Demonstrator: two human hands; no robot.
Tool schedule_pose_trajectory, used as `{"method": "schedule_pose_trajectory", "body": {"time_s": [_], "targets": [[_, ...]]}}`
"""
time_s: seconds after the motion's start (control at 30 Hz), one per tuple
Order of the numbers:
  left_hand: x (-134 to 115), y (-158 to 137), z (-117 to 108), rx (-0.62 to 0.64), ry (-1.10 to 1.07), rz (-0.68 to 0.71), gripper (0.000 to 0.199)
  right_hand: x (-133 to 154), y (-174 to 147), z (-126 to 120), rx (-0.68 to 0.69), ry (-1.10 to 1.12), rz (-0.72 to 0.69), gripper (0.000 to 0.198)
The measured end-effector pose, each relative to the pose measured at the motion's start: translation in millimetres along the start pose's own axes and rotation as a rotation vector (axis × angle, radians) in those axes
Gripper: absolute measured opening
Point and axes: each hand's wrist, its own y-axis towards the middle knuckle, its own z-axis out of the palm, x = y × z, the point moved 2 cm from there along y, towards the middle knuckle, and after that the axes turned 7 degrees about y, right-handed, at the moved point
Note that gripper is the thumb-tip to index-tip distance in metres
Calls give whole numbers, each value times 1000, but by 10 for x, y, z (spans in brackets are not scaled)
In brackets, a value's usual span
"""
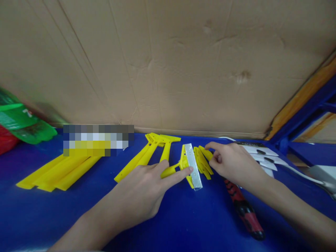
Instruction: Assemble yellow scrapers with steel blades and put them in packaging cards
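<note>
My left hand (147,189) is closed round the handle of a yellow scraper (185,161), its index finger stretched onto the head. Across that head lies a flat silvery metal strip (193,168). Just right of it, several small yellow plastic pieces (202,162) lie in a bunch on the blue table (183,224). My right hand (228,159) is at this bunch, its thumb and index finger pinching the rightmost yellow plastic piece (206,153). Below my right hand lies a screwdriver with a red and black handle (244,210); its front end is hidden.
More yellow scraper handles (141,154) lie behind my left hand. Further left is a pile of yellow scrapers (60,171), its far end pixelated. A green bottle (28,122) lies at far left. White cards (262,155) and a white cable (301,171) are at right. Cardboard (168,70) stands behind.
</note>
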Motion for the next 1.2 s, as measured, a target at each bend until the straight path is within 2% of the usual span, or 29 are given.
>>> {"method": "schedule_pose_trajectory", "body": {"time_s": [0.17, 0.33, 0.4, 0.47, 0.53, 0.63, 0.73, 0.83, 0.93, 1.13, 1.2], "targets": [[-2, -15, 12, -21, 39, -7, 82, 11, -5, -9, 11, 17, -118, 22], [-9, -17, 23, -8, 42, -13, 83, -29, 20, -81, -39, 205, -141, 18], [-8, -11, 18, -17, 50, -17, 85, -45, 32, -142, -94, 398, -117, 23], [-7, -5, 8, -30, 58, -14, 85, -49, 34, -197, -123, 678, -61, 38], [-5, -3, -3, -33, 64, -14, 85, -26, 23, -228, -64, 927, 15, 38], [-5, -8, -15, -30, 65, -12, 84, 57, -15, -252, 88, 1184, 119, 16], [-10, -12, -19, -39, 73, -15, 83, 135, -50, -269, 177, 1351, 167, 21], [-16, -9, -18, -45, 60, -17, 82, 165, -63, -262, 247, 1379, 147, 34], [-20, -9, -22, -55, 52, -15, 81, 155, -60, -236, 257, 1331, 84, 46], [-24, -22, -26, -87, 66, -11, 81, 146, -47, -183, 252, 1433, 69, 38], [-26, -24, -18, -90, 77, -8, 82, 154, -46, -173, 254, 1470, 94, 48]]}}
